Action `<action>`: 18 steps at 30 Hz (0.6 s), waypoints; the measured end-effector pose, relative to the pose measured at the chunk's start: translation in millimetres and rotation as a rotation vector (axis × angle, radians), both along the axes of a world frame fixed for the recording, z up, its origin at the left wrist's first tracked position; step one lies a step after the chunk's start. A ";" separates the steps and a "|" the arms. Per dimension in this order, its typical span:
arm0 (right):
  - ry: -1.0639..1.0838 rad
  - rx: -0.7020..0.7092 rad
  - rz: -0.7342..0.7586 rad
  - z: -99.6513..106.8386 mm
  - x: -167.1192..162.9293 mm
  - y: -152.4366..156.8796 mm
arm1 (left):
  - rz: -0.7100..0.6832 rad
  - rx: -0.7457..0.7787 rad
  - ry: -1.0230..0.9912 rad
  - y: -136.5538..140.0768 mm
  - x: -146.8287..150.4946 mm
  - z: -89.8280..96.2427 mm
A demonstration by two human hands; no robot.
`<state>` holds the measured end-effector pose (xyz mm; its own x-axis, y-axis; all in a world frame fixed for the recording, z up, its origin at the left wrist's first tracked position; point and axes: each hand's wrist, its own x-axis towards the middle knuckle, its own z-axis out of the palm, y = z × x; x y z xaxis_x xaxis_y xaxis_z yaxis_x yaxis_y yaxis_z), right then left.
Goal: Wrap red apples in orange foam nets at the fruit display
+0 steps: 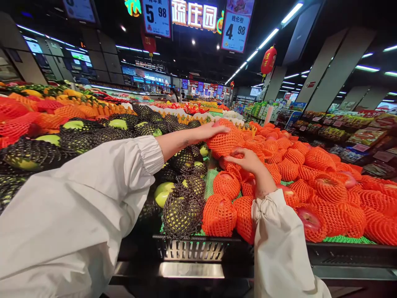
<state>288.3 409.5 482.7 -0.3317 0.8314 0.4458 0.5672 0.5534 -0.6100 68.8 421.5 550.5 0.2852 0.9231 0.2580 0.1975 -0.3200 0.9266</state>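
My left hand (214,130) is closed around an apple in an orange foam net (225,138), raised over the inner edge of the apple pile. Just below and to the right, my right hand (248,161) has its fingers apart and curved, close to the netted apples; whether its fingertips touch one is hard to make out. Under my hands lie more apples in orange nets (226,185), with red skin showing at some openings. Left of them, green apples in black nets (182,211) are heaped beneath my left forearm.
A black slatted basket front (192,250) edges the display nearest me. Green mesh lining (211,182) shows between the two piles. Price signs (237,27) hang overhead. Packaged goods fill shelves (350,132) at the right, and a person (172,96) is far back.
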 end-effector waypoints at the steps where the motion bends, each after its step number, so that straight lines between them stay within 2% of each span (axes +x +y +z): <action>1: -0.044 -0.044 -0.002 0.7 0.1 -1.0 | 0.071 0.044 0.153 -1.1 -3.4 -3.0; 4: -0.128 -0.094 -0.154 4.9 5.0 -2.7 | 0.270 0.241 0.565 -5.0 -8.7 -12.9; 5: -0.113 -0.065 -0.230 7.2 7.1 -3.4 | 0.275 0.326 0.666 -6.2 -9.0 -16.1; 9: 0.085 0.050 -0.540 17.4 9.3 -10.3 | 0.138 0.625 0.961 -10.1 -5.0 -27.3; 11: 0.166 0.042 -0.622 19.5 6.8 -15.3 | 0.077 0.637 1.102 -10.9 -0.5 -32.2; 14: 0.270 0.062 -0.626 17.1 4.6 -21.3 | -0.009 0.569 1.289 -10.9 6.8 -35.0; 16: 0.406 0.157 -0.627 14.8 6.8 -24.2 | -0.057 0.573 1.342 -11.1 9.4 -29.1; 18: 0.598 0.349 -0.705 13.4 11.3 -26.9 | -0.089 0.617 1.336 -12.8 7.9 -14.7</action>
